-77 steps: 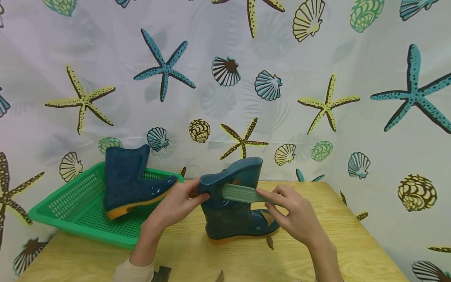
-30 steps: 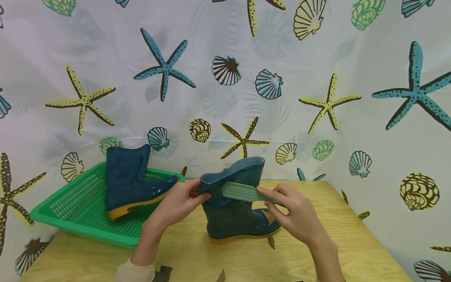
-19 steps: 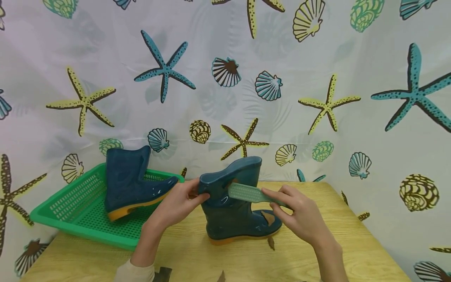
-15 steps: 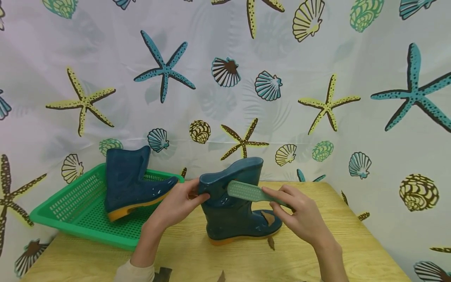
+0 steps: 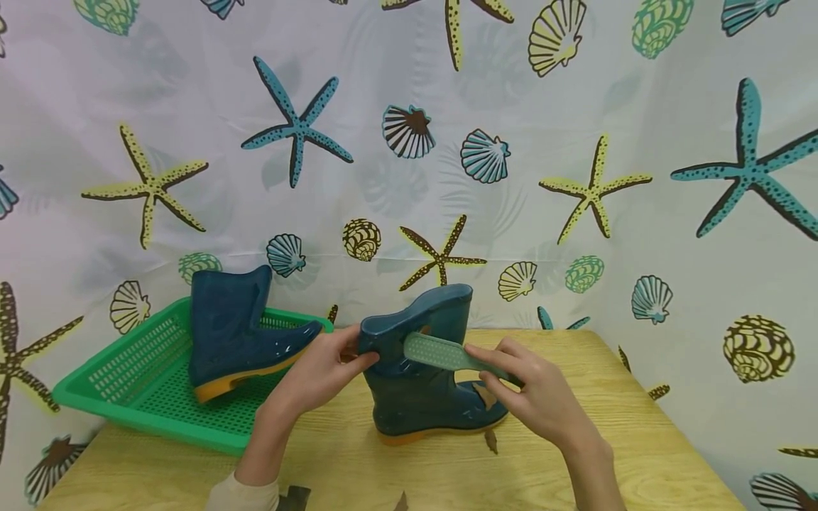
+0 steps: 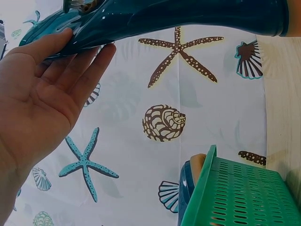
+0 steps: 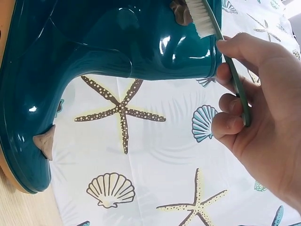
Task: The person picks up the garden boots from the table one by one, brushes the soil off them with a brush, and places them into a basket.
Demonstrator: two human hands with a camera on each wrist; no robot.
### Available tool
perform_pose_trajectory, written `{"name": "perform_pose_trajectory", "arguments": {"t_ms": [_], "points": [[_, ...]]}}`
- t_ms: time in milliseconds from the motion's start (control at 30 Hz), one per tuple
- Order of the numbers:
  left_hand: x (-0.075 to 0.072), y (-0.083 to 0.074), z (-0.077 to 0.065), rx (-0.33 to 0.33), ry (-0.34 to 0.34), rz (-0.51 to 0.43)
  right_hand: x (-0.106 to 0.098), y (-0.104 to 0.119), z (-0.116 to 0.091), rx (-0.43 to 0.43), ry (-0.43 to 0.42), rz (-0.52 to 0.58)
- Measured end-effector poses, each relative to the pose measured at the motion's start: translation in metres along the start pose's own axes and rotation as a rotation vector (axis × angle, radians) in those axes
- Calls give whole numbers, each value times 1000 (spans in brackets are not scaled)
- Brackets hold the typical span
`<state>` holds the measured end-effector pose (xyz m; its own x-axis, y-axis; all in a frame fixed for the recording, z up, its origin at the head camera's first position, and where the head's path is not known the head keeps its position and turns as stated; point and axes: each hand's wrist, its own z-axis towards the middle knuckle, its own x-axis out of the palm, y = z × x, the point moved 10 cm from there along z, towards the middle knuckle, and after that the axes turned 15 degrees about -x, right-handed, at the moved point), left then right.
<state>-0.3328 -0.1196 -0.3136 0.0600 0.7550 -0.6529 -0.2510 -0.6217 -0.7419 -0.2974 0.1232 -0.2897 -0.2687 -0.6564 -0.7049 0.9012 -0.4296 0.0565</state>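
Observation:
A dark blue rubber boot [image 5: 415,397] with an orange-yellow sole stands on the table. My left hand [image 5: 326,365] grips the shaft's rim, thumb outside and fingers behind; the left wrist view shows this hand [image 6: 47,89] against the glossy shaft. My right hand [image 5: 533,387] holds a green scrub brush [image 5: 437,351] by its handle. White bristles [image 7: 201,19] face the shaft, close to a brown leaf piece [image 7: 181,12] stuck there. Another brown leaf piece [image 7: 45,142] clings to the boot's toe. The brush head hides part of the shaft in the head view.
At the left, a green perforated basket [image 5: 140,419] holds a second blue boot [image 5: 233,326]. Brown scraps [image 5: 491,440] and a dark flat piece [image 5: 295,498] lie on the wooden table [image 5: 633,433]. A patterned curtain [image 5: 409,191] hangs behind and at the sides.
Over the last few moments the brush has shifted a little right and then back left along the upper shaft. My left hand keeps its hold on the rim; the basket stays put.

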Motion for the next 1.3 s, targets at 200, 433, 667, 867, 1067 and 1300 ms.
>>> {"name": "perform_pose_trajectory", "arguments": {"t_ms": [200, 433, 667, 867, 1067, 1300], "points": [[0, 2, 0, 2, 4, -16, -2, 4, 1, -34, -3, -13], [1, 2, -1, 9, 3, -21, -21, 8, 4, -87, -134, -84], [1, 1, -1, 13, 12, -16, -12, -1, 0, 18, -52, -70], [0, 1, -1, 10, -2, -10, -7, -1, -1, 20, -11, -24], [1, 0, -1, 19, 2, -19, -13, 2, 0, -21, -58, -32], [1, 1, 0, 11, 3, -10, -22, 4, 2, -54, -138, -87]]}}
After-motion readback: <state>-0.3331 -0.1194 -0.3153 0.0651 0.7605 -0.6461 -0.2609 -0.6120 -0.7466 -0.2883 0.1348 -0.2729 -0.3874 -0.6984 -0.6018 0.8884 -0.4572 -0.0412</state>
